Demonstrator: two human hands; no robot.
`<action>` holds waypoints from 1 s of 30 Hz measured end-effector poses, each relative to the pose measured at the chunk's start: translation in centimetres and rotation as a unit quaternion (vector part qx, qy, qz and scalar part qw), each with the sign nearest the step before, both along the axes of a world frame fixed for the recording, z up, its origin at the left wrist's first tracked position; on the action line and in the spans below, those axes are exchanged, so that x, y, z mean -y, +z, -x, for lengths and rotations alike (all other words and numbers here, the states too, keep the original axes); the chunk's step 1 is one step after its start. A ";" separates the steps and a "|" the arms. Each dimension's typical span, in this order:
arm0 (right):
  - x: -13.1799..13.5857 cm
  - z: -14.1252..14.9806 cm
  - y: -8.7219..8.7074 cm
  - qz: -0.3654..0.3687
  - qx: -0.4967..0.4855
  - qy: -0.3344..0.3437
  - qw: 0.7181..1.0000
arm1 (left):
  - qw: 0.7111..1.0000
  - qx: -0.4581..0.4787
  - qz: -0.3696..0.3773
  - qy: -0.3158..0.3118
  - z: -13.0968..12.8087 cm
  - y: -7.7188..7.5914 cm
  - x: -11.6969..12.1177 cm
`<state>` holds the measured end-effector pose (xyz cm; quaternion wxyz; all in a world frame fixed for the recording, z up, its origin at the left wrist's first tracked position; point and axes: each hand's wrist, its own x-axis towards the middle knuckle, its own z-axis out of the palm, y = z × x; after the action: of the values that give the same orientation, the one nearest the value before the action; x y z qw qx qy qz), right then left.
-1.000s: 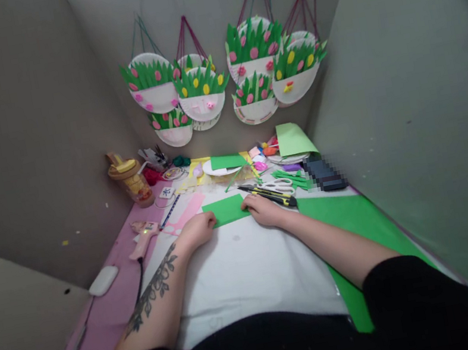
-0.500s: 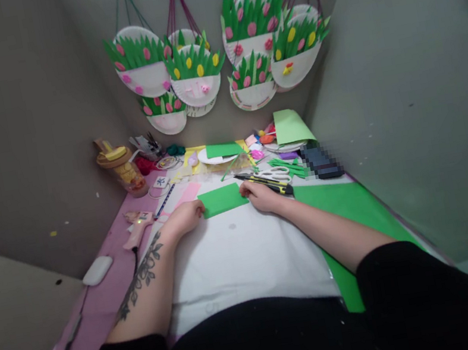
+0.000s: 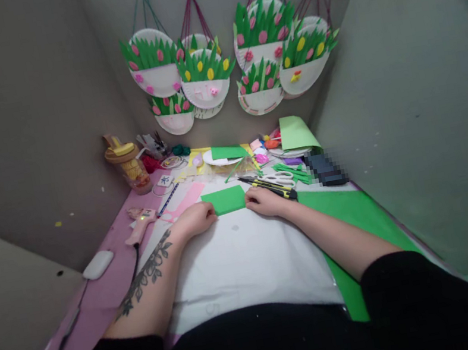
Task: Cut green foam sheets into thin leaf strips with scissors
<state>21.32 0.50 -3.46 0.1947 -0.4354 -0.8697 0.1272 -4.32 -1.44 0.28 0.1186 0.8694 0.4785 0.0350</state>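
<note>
Green paper (image 3: pixel 226 200) on white sheet (image 3: pixel 249 263), L hand (image 3: pixel 199 218) & R hand (image 3: pixel 264 201) gripping its ends (fingers curled)

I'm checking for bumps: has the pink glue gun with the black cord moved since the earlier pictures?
No: the pink glue gun still lies beyond and right of the rounded white object, with no visible shift.

Head-worn view, facing forward (and down)
</note>
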 end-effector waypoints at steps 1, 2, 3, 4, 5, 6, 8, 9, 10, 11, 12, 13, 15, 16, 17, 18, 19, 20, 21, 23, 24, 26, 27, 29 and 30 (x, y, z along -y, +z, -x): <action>-0.1 0.1 0.0 -0.002 0.009 -0.001 1.000 | 1.000 -0.006 -0.008 0.014 -0.3 -0.1 0.1; -0.1 0.3 0.0 -0.003 0.018 -0.001 1.000 | 0.999 -0.013 -0.019 0.026 -0.7 -0.2 0.2; -0.2 0.4 0.1 -0.003 0.030 0.000 1.000 | 0.999 -0.020 -0.029 0.038 -1.0 -0.2 0.2; -0.3 0.5 0.1 -0.002 0.043 -0.001 0.999 | 0.998 -0.026 -0.035 0.048 -1.4 -0.4 0.2; -0.4 0.7 0.2 -0.003 0.058 -0.006 0.998 | 0.997 -0.033 -0.036 0.056 -1.7 -0.5 0.2; -0.4 0.8 0.2 -0.004 0.073 -0.012 0.997 | 0.997 -0.039 -0.033 0.064 -1.9 -0.5 0.2; -0.5 1.2 0.4 -0.007 0.102 -0.028 0.994 | 0.996 -0.048 -0.026 0.076 -2.1 -0.7 0.1; -0.5 1.3 0.6 -0.007 0.116 -0.037 0.993 | 0.995 -0.052 -0.024 0.081 -2.2 -0.7 0.1; -0.5 1.5 0.7 -0.005 0.129 -0.045 0.991 | 0.995 -0.056 -0.024 0.084 -2.2 -0.8 0.0; -0.5 1.6 0.8 -0.002 0.141 -0.052 0.989 | 0.994 -0.059 -0.024 0.086 -2.2 -0.8 0.0; -0.4 1.7 0.9 0.001 0.151 -0.058 0.987 | 0.994 -0.062 -0.025 0.087 -2.2 -0.8 0.0; -0.4 1.8 0.9 0.003 0.158 -0.064 0.985 | 0.994 -0.064 -0.025 0.087 -2.2 -0.9 0.0; -0.3 1.9 1.0 0.001 0.166 -0.070 0.984 | 0.994 -0.070 -0.025 0.085 -2.2 -1.0 -0.1; -0.2 2.0 1.0 -0.001 0.168 -0.072 0.983 | 0.994 -0.071 -0.025 0.084 -2.2 -1.0 -0.1; -0.2 2.0 1.0 -0.002 0.169 -0.073 0.983 | 0.994 -0.073 -0.025 0.083 -2.2 -1.0 -0.2; -0.2 2.0 1.0 -0.004 0.170 -0.075 0.982 | 0.993 -0.074 -0.023 0.083 -2.3 -1.1 -0.2; -0.2 2.1 1.0 -0.003 0.172 -0.078 0.982 | 0.993 -0.076 -0.020 0.084 -2.3 -1.1 -0.3; -0.1 2.1 1.0 -0.001 0.174 -0.082 0.981 | 0.993 -0.078 -0.017 0.084 -2.4 -1.0 -0.3; -0.1 2.1 1.0 0.002 0.176 -0.087 0.981 | 0.993 -0.080 -0.015 0.083 -2.4 -1.0 -0.3; -0.1 2.2 1.0 0.008 0.179 -0.095 0.979 | 0.993 -0.084 -0.011 0.081 -2.4 -0.8 -0.2; -0.1 2.1 1.0 0.009 0.177 -0.099 0.979 | 0.993 -0.086 -0.011 0.082 -2.4 -0.7 -0.2; -0.1 2.0 1.0 0.011 0.163 -0.105 0.981 | 0.993 -0.082 -0.016 0.085 -2.3 -0.6 0.0; -0.1 2.0 1.0 0.013 0.150 -0.108 0.983 | 0.994 -0.073 -0.024 0.082 -2.2 -0.6 0.0; -0.1 1.7 0.8 0.020 0.118 -0.114 0.986 | 0.997 -0.042 -0.046 0.049 -2.3 -0.7 0.1; -0.2 1.6 0.7 0.024 0.102 -0.116 0.988 | 0.998 -0.026 -0.059 0.021 -2.3 -0.8 0.1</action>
<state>19.70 0.69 -2.73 0.1083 -0.5486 -0.8252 0.0794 -2.01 -1.54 -0.49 0.0543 0.8654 0.4963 0.0429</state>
